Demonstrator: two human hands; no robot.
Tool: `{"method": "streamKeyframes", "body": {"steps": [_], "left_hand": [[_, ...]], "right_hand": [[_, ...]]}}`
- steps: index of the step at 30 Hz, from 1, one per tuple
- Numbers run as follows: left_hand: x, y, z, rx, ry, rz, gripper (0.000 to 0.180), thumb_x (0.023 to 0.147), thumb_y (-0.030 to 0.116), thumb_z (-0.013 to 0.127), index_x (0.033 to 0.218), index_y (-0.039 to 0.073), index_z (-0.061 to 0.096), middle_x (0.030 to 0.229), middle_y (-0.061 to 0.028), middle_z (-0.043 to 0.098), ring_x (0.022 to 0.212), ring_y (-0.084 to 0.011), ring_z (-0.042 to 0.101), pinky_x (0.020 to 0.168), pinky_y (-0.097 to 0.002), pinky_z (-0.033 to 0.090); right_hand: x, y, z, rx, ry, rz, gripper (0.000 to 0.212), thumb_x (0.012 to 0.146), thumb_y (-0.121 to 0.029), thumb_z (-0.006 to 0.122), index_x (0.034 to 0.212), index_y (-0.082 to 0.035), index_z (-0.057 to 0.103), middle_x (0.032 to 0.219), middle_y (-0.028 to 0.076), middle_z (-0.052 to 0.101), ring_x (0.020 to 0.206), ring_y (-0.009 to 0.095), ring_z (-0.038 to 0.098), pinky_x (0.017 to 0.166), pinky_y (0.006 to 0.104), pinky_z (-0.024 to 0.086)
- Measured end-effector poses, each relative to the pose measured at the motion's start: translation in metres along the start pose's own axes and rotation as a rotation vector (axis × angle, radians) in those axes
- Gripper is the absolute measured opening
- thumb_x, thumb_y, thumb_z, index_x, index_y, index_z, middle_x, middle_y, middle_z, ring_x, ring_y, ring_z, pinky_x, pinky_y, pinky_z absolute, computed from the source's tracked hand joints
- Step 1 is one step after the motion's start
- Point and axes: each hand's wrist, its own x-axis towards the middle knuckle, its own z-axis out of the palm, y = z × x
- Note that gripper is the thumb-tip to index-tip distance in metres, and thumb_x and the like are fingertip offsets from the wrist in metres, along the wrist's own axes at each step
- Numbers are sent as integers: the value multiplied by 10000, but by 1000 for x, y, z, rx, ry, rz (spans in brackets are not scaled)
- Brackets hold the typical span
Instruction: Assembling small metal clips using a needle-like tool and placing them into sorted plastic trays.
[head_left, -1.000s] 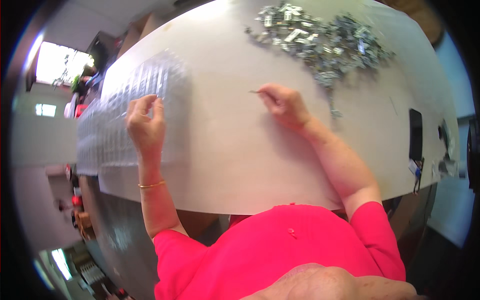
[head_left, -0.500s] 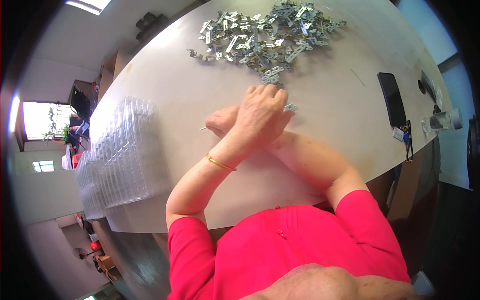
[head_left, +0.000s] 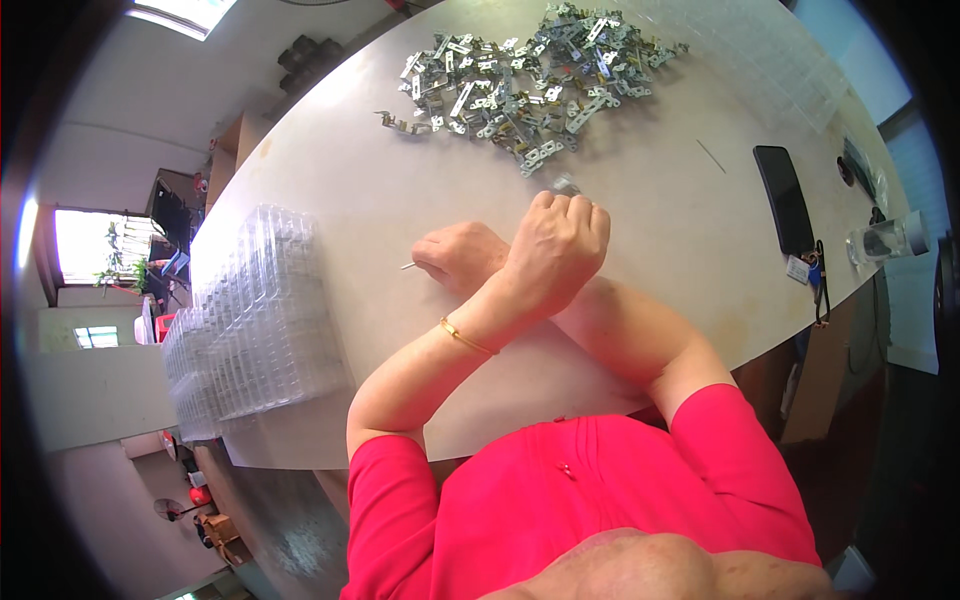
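My forearms cross, the left one lying over the right. My left hand (head_left: 560, 245), at the centre of the table, is closed in a fist with its knuckles up; what its fingers hold, if anything, is hidden. A small blurred metal piece (head_left: 565, 184) shows just beyond the knuckles; whether the fingers touch it I cannot tell. Left of that, my right hand (head_left: 462, 255) is closed around a thin pale rod (head_left: 406, 266), whose short end sticks out to the left. Farther off lies a heap of small metal brackets (head_left: 510, 95).
Stacked clear plastic trays (head_left: 255, 320) stand at the left on the pale table (head_left: 660, 210). On the right are a black phone (head_left: 784, 200), keys (head_left: 814, 272) and a clear jar (head_left: 888, 238). A thin rod (head_left: 711, 155) lies left of the phone.
My left hand has shifted right and slightly toward me, uncovering more of the right hand. The metal piece that showed beside the left thumb is no longer visible there.
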Motion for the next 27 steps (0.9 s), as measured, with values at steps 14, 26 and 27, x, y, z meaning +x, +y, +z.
{"method": "streamKeyframes", "body": {"steps": [14,26,27], "left_hand": [[-120,-130,-15,-1106,399,-1141,156,934,110,621,969,-37,664,825,-68,667,672,-106,607,632,-250,516],[-155,-108,5,-242,199,-1152,229,880,157,633,1028,-17,649,889,-147,675,826,-284,666,743,-396,523],[-150,-105,6,-244,204,-1155,229,880,157,633,1028,-17,649,889,-147,675,826,-284,666,743,-396,523]], "right_hand": [[-5,3,-15,18,-226,-103,75,825,-99,632,882,-145,644,914,52,640,881,281,631,741,399,511],[-8,19,-60,914,-41,581,144,985,-178,614,1017,-64,696,890,0,660,752,67,592,694,227,505],[-7,19,-61,961,23,608,150,987,-184,612,1025,-62,689,879,0,658,745,71,594,691,230,508]]}}
